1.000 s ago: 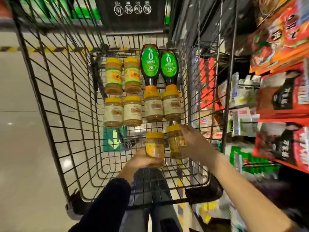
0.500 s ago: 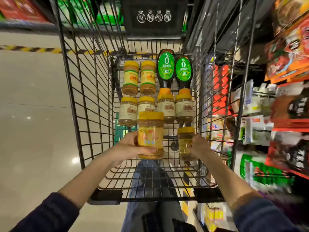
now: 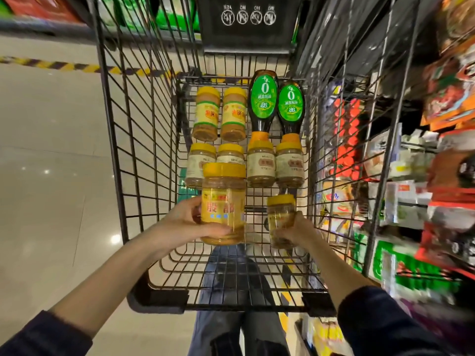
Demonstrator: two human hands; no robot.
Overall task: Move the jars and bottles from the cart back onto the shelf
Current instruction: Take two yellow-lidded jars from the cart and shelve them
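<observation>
A black wire cart [image 3: 120,160] fills the middle of the view. My left hand [image 3: 185,223] grips a yellow-lidded jar [image 3: 223,201] with a yellow label, raised above the cart floor. My right hand [image 3: 299,231] holds a smaller yellow-lidded jar [image 3: 280,214] lower down by the cart's right wall. Farther in the cart lie several more yellow-lidded jars [image 3: 261,163], two with green-banded labels [image 3: 207,113], and two dark bottles with green labels [image 3: 264,98] and orange caps. The shelf [image 3: 411,163] stands to the right of the cart.
The shelf on the right is packed with blurred packets and boxes in red, white and green. A pale tiled floor [image 3: 51,150] lies to the left, with a yellow and black stripe [image 3: 51,64] across it. My legs in jeans [image 3: 231,317] show below the cart.
My left hand has lifted its jar higher and closer to the camera. The right hand with its jar stays low by the cart's right side. The view has shifted slightly.
</observation>
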